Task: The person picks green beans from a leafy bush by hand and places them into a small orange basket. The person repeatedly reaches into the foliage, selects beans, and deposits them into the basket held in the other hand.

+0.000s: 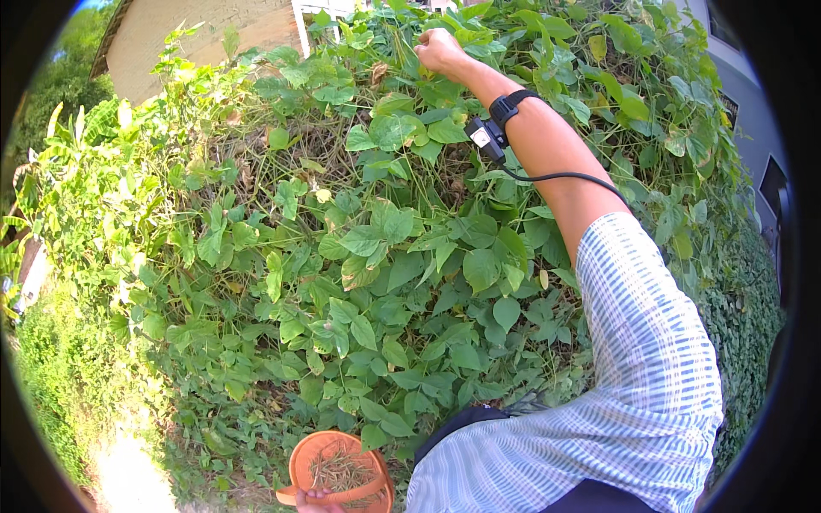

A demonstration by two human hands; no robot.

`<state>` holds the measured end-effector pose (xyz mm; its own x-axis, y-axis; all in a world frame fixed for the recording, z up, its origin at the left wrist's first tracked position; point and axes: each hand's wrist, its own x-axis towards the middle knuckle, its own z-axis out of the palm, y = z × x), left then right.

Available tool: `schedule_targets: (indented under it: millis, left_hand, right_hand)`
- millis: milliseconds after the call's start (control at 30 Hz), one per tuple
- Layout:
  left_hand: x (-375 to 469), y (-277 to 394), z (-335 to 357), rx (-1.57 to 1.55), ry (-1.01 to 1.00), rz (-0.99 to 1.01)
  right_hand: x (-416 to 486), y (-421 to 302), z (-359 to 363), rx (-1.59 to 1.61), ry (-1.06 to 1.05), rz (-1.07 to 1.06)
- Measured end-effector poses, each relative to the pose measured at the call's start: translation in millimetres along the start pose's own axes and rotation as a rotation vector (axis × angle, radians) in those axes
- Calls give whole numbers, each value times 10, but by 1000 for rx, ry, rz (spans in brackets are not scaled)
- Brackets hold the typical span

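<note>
My right hand (439, 50) is stretched far out to the top of a thick bank of leafy vines (385, 234). Its fingers are curled in among the green stems and leaves, and whatever lies inside them is hidden. Low in the picture, my left hand (315, 501) grips the flat handle (362, 492) of an orange basket (301, 449). Thin, brownish pods or stalks (343, 467) lie loose inside the basket. Only the fingers and part of the left hand show.
A strapped device (489, 138) with a black cable (564, 175) sits on my right forearm. Behind the vines stand a tan wall (205, 48) at upper left and a grey building (744, 96) at right. Bright sunlit ground (131, 471) shows at lower left.
</note>
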<state>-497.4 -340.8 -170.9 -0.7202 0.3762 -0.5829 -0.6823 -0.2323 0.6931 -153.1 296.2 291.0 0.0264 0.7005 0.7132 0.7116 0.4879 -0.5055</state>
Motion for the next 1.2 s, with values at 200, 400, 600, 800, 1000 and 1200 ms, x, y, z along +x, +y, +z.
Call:
schedule_targets:
  millis: [200, 400, 600, 800, 1000, 1200]
  left_hand:
    - [17, -12, 306, 29, 81, -13]
    - [86, -32, 586, 53, 121, -35]
    - [142, -55, 748, 76, 130, -48]
    - [181, -72, 807, 87, 118, -61]
    - [210, -103, 835, 101, 97, -73]
    - [213, -121, 818, 109, 89, -75]
  right_hand:
    - [688, 245, 385, -112, 15, 57]
    - [1152, 358, 725, -125, -20, 59]
    - [1323, 458, 828, -102, -103, 44]
    - [1411, 550, 666, -155, -125, 16]
    - [1218, 632, 468, -303, 28, -186]
    - [1294, 696, 504, -148, -96, 41]
